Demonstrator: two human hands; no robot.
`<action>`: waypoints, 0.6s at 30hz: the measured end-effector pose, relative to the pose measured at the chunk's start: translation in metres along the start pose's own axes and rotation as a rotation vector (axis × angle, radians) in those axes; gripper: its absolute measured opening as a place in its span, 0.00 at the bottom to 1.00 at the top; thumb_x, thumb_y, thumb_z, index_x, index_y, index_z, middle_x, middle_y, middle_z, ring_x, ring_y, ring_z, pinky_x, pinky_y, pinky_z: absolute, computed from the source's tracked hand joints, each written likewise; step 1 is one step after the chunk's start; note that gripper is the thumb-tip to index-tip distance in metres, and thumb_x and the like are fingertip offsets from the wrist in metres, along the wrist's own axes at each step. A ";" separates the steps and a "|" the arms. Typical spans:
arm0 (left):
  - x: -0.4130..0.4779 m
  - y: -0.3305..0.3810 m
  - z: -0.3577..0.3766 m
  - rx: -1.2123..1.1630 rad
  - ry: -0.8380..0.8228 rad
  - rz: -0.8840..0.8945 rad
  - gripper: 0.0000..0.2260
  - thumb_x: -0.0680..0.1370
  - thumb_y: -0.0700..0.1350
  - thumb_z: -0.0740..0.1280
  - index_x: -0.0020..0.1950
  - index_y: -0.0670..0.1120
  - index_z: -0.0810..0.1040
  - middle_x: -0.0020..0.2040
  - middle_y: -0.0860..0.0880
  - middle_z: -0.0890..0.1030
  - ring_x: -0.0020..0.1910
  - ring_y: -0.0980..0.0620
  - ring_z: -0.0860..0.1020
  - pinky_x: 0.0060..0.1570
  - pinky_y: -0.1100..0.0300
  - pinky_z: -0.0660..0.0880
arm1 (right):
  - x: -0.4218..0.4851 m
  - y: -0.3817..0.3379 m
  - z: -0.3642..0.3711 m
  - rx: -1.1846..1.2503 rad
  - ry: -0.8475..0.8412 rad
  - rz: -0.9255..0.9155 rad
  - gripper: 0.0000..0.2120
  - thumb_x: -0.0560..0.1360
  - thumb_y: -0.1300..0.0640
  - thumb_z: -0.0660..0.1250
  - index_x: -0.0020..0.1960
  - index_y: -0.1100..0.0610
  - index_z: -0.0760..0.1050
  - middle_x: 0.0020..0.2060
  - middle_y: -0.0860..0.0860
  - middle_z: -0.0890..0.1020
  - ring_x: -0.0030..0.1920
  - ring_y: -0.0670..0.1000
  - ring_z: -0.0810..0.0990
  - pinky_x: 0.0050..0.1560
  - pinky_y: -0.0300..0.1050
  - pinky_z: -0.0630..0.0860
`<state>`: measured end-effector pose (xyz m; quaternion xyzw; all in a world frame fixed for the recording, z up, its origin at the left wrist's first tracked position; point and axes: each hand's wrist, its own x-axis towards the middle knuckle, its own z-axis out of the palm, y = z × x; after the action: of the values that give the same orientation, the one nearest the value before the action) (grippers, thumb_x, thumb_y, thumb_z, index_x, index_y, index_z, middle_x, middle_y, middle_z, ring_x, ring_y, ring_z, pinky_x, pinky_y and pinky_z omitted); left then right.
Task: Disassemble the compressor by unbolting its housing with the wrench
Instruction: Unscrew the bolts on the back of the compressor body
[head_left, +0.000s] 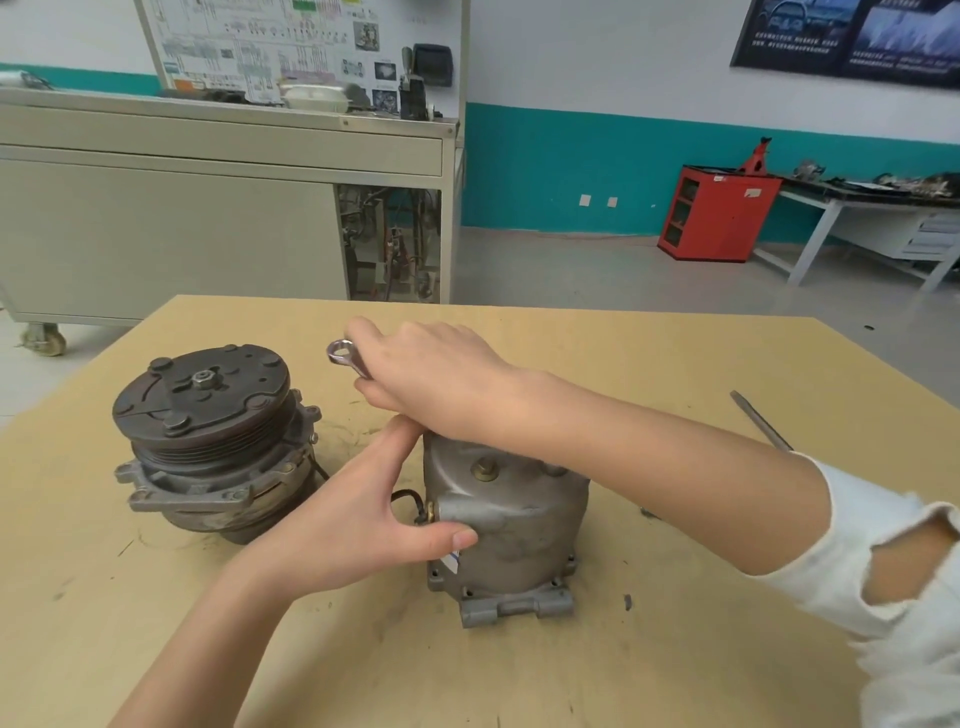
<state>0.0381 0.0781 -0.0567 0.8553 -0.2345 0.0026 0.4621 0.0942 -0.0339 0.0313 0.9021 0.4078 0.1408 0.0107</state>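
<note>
Your right hand (431, 374) is curled round the wrench (344, 356), fingers closed tight on its shank. The ring end sticks out just beyond your knuckles, and the other end is hidden under your palm, so you cannot tell what it sits on. Directly under those fingers stands the compressor housing (506, 525), upright on the table (675, 364).

Your left hand (353, 519) braces the housing with thumb and forefinger spread wide. The thumb (457, 538) lies straight and presses flat on the housing's near side, and the forefinger (397, 439) reaches up along its top corner to touch the underside of your right hand. The remaining fingers are out of sight behind the hand.

A brass bolt (485, 470) sits on the housing's top face, between your thumb and your right wrist. Beyond the back of your left hand, apart from the housing, the pulley half (208, 431) rests on the table. A slim metal tool (761, 421) lies past your right forearm.
</note>
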 end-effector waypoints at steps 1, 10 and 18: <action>0.000 0.001 0.000 0.005 0.001 -0.010 0.34 0.66 0.61 0.72 0.68 0.68 0.59 0.65 0.77 0.64 0.68 0.75 0.61 0.58 0.81 0.59 | -0.003 -0.003 -0.005 -0.033 0.024 -0.036 0.09 0.81 0.58 0.54 0.59 0.60 0.63 0.29 0.48 0.62 0.29 0.53 0.63 0.26 0.45 0.52; -0.001 -0.002 0.001 0.175 0.014 -0.128 0.29 0.73 0.37 0.72 0.68 0.58 0.68 0.66 0.64 0.72 0.66 0.73 0.66 0.68 0.69 0.62 | -0.082 -0.036 0.001 -0.233 0.375 -0.515 0.15 0.76 0.64 0.55 0.51 0.56 0.80 0.26 0.50 0.71 0.26 0.51 0.65 0.28 0.45 0.64; -0.001 -0.005 -0.001 0.078 0.009 -0.010 0.37 0.63 0.67 0.71 0.68 0.71 0.57 0.68 0.78 0.60 0.70 0.75 0.57 0.61 0.82 0.56 | -0.203 0.022 0.026 0.220 0.588 -0.338 0.17 0.83 0.49 0.46 0.46 0.56 0.69 0.41 0.53 0.84 0.38 0.51 0.74 0.39 0.41 0.72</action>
<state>0.0395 0.0813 -0.0609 0.8737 -0.2281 0.0134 0.4295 -0.0100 -0.1963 -0.0401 0.7387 0.5495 0.3458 -0.1809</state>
